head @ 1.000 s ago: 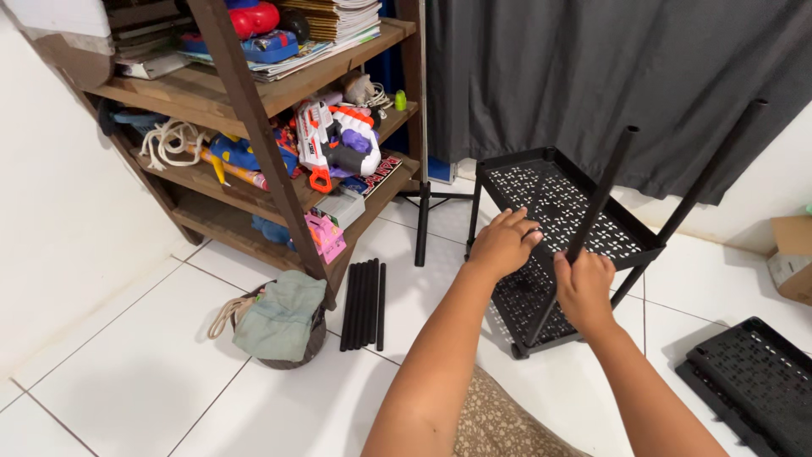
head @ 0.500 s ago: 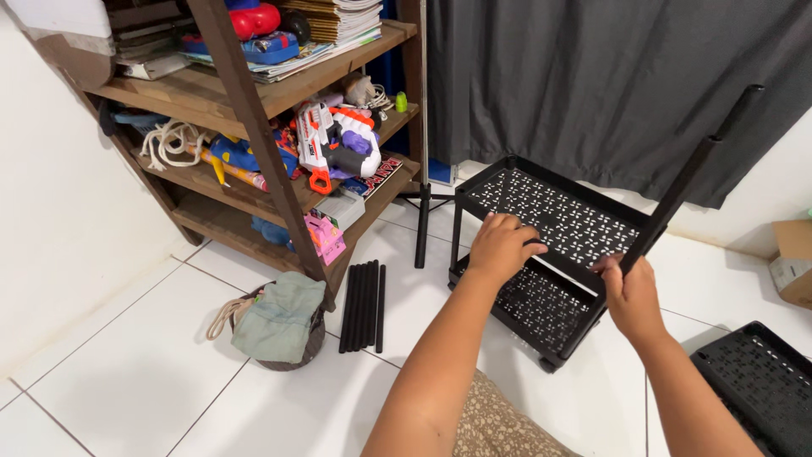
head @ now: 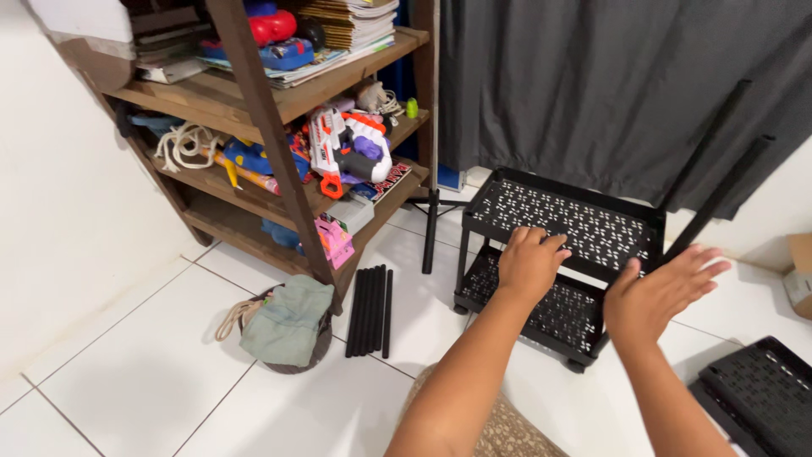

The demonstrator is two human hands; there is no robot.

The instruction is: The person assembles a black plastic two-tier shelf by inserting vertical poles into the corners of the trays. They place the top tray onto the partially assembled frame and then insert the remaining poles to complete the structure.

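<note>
brightness: pretty bright overall, even soft light, white floor tiles [head: 152, 372] and the wall at left look clean, nothing blown out
shadows: soft ones only, a faint one under the black cart [head: 558, 254], darker under the wooden shelf [head: 254, 169]
dark spots: grey curtain [head: 592, 85] upper right soaks up light, folds barely show
glare: mild sheen on the tiles, lower left
blur: right hand [head: 655, 292] slightly smeared at the fingertips, left hand [head: 529, 262] sharper
distortion: wide-angle lean, shelf posts tilt toward the frame edges

The right hand [head: 655, 292] has let go of the black pole [head: 719, 195] and now hovers open; the black cart [head: 558, 245] has turned.
</note>
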